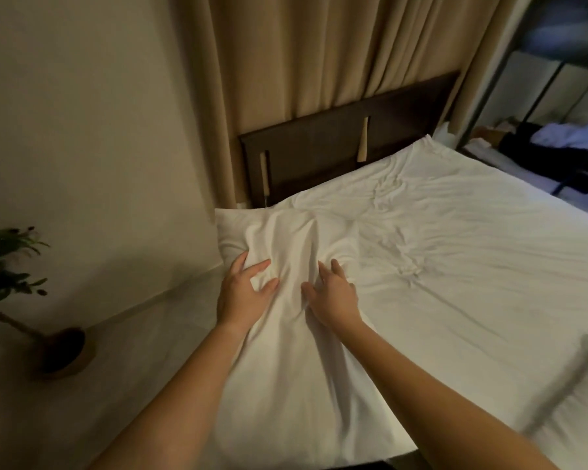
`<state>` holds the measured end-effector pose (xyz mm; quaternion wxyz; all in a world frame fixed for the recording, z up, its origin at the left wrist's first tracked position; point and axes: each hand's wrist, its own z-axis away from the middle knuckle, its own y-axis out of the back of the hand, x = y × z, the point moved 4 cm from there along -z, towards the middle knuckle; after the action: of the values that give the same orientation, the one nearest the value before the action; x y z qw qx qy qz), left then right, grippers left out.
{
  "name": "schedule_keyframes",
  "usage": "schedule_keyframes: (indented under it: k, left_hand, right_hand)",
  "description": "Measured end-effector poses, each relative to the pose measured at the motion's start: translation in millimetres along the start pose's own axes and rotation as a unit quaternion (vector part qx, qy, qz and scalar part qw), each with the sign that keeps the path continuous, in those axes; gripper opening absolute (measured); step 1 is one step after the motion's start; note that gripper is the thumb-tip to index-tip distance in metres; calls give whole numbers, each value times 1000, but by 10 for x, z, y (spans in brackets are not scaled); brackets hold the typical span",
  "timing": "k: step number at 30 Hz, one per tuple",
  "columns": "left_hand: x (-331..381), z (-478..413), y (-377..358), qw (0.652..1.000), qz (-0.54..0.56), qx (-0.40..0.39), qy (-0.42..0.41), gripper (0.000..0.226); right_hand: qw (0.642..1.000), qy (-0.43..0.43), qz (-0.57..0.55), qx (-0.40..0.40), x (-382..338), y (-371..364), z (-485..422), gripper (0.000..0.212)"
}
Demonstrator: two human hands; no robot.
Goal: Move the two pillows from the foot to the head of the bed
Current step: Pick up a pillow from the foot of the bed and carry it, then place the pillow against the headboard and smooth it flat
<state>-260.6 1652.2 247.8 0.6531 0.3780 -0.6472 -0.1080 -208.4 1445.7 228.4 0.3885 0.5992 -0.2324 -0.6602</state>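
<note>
A white pillow [286, 239] lies at the near-left corner of the bed's head end, just in front of the dark wooden headboard [319, 147]. My left hand [241, 293] rests on the pillow's near-left part, fingers spread and pinching a fold of its cover. My right hand [333, 293] presses flat on the pillow's near-right part, fingers apart. A second white pillow [577, 401] shows blurred at the right edge, lower down the bed. The white sheet [455, 249] is wrinkled.
Beige curtains [319, 52] hang behind the headboard. A potted plant [11, 266] stands on the floor to the left beside the wall. A dark metal rack [550, 96] with clothes stands at the far right of the bed.
</note>
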Motion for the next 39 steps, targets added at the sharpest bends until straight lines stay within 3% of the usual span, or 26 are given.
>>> schedule_keyframes:
  k: [8,19,29,39]
  left_hand:
    - [143,-1107,-451,999,16,-39,-23,41]
    - [593,-2598,-1057,998,14,-55,-37,40]
    - [1201,-3346,-1755,990,-19,-109,-86,39]
    - [1480,-3928,-2515,970,30,-194,-143,40]
  right_hand:
    - [998,-37,-23,36,102,186,-1042,72]
    - [995,-40,-37,82,211,772,-2431,55]
    - [984,-72,-54,151,611,1441,-3035,53]
    - [967,-157,-53,194,995,1779,-3343,39]
